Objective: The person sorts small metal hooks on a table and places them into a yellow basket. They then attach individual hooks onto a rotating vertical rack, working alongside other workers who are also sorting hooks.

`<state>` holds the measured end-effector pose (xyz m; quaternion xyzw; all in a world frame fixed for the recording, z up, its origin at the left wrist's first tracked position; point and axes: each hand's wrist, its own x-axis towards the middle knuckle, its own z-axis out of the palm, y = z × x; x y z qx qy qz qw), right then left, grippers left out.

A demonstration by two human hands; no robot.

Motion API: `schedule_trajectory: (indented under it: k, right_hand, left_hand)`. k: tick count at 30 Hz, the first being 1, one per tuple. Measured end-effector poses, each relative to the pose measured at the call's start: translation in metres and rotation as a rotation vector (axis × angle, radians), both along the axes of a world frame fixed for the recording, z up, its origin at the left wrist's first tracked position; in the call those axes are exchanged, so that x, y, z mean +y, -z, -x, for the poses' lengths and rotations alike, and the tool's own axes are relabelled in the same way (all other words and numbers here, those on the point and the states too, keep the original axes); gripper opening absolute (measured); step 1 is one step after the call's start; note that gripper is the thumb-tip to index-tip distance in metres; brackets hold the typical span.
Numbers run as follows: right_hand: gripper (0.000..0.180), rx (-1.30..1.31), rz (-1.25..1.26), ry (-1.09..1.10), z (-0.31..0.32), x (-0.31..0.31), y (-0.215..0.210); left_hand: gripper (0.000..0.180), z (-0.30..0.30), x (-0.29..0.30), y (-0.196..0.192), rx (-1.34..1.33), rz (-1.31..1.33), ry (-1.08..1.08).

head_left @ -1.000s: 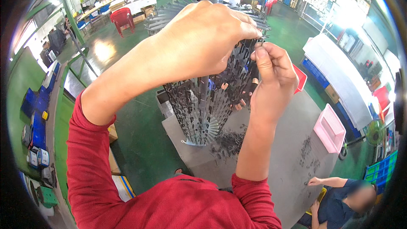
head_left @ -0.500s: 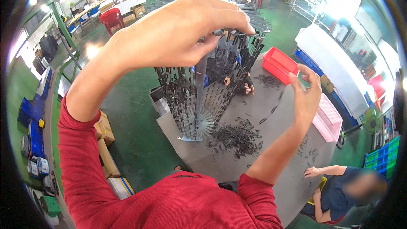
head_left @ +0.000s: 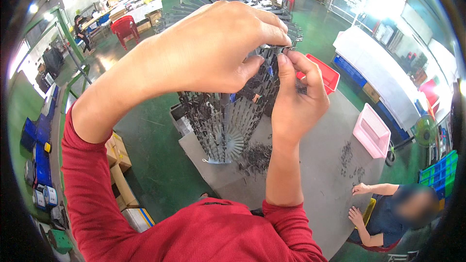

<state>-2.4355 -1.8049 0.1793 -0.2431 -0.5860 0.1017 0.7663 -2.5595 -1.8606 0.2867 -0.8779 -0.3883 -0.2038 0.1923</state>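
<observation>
A tall rack (head_left: 201,128) stands on a grey table (head_left: 320,150), its rows filled with small black hook-shaped parts. Across its upper part reaches my left hand (head_left: 233,43), fingers curled and thumb bent inward; what they grip is mostly hidden. My right hand (head_left: 301,94) is raised beside the rack's right side, thumb and forefinger pinched close to the left fingertips. A thin dark piece (head_left: 285,47) shows at the meeting fingertips, too small to name. Below, a pile of loose black hooks (head_left: 257,157) lies by the rack's foot, partly behind my right forearm.
A red tray (head_left: 326,75) and a pink basket (head_left: 371,131) sit on the table's right side. Loose hooks (head_left: 347,157) lie near a co-worker (head_left: 388,213) seated at the lower right. Cardboard boxes (head_left: 119,153) stand on the floor left of the table.
My right hand has moved left and up from above the table to meet the left fingertips. My left hand stays over the rack top. The co-worker's hands have shifted.
</observation>
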Motion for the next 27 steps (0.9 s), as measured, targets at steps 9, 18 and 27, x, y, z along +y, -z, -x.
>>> schedule_trajectory:
  k: [9,18,27]
  right_hand:
    - [0.008,0.077,0.197,-0.287,-0.004,0.010,-0.001]
    - [0.010,0.125,0.221,-0.386,-0.010,0.021,0.002]
    - [0.010,0.118,0.207,-0.225,0.003,0.018,0.002]
  left_hand:
    - [0.037,0.003,0.008,0.005,0.026,-0.086,-0.013]
    - [0.041,0.005,0.023,0.008,0.090,-0.181,0.045]
    - [0.041,0.011,0.031,0.009,0.067,-0.165,0.034]
